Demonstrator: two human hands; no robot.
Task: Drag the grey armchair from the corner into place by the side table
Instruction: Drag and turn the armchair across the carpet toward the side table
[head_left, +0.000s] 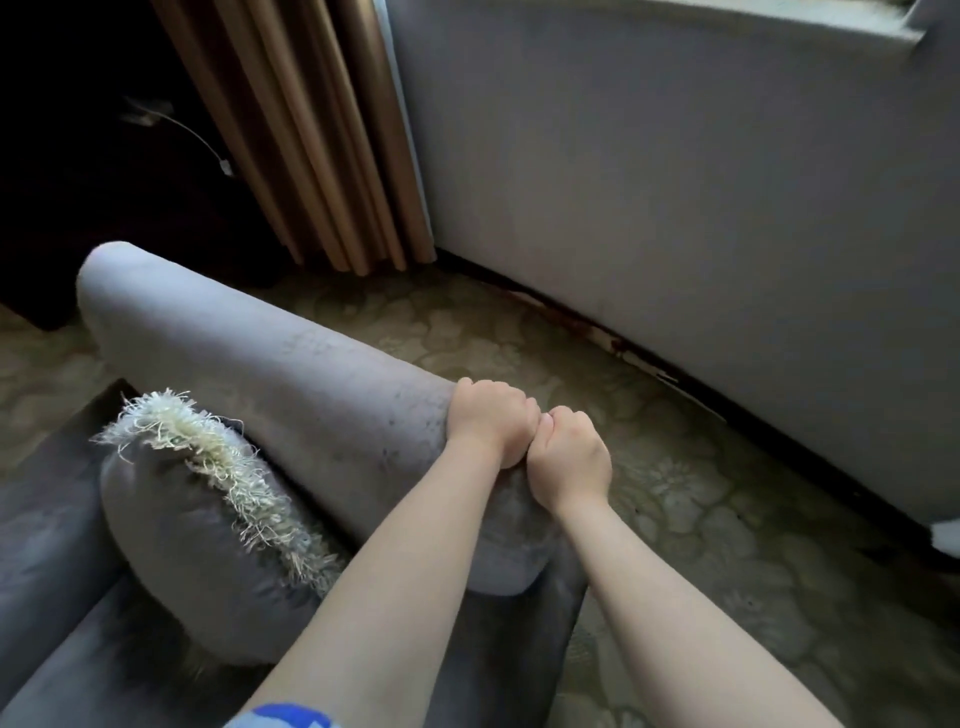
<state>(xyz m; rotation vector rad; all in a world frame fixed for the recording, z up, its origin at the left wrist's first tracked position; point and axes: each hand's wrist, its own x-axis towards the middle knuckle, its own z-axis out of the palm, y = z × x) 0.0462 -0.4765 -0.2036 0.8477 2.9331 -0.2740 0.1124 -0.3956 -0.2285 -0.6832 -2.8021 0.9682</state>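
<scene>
The grey armchair (270, 358) fills the lower left, seen from above and behind. Its rounded top edge runs from upper left toward the middle of the view. My left hand (491, 418) and my right hand (569, 460) sit side by side on the near end of that edge, both curled tight over it with fingers wrapped down its far side. A grey cushion with a pale fringe (208, 499) rests in the seat against the backrest. No side table is in view.
A white wall (675, 182) with a dark skirting board runs along the right. Tan curtains (311, 130) hang at the back. Dark furniture with a white cable (197, 140) stands at far left. Patterned carpet (701, 545) lies between chair and wall.
</scene>
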